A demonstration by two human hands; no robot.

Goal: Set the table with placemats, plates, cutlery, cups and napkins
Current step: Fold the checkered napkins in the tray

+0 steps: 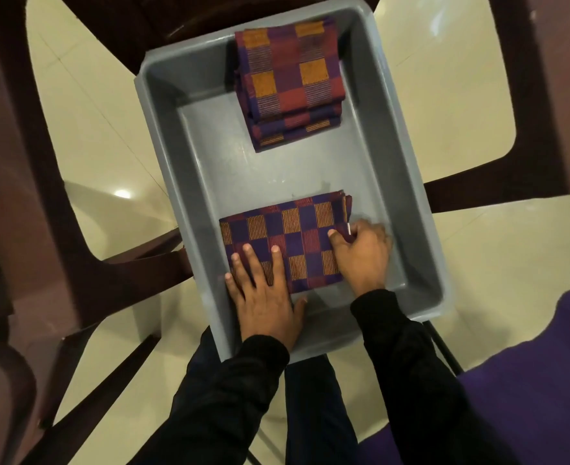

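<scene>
Black sleeves (407,374) reach into grey tub (401,169) standing on dark chair (25,182). Left hand (263,297) lies flat, fingers straight and spread, on near folded checked cloth (293,236). Right hand (360,253) pinches that cloth's right edge, fingers curled. Second folded stack (290,82) sits at tub's far end, well apart.

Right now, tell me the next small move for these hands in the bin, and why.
Probably lift the near folded cloth out of the grey bin. The right hand already pinches its right edge, the left hand lies flat on its near left corner, and it sits apart from the far stack.
</scene>
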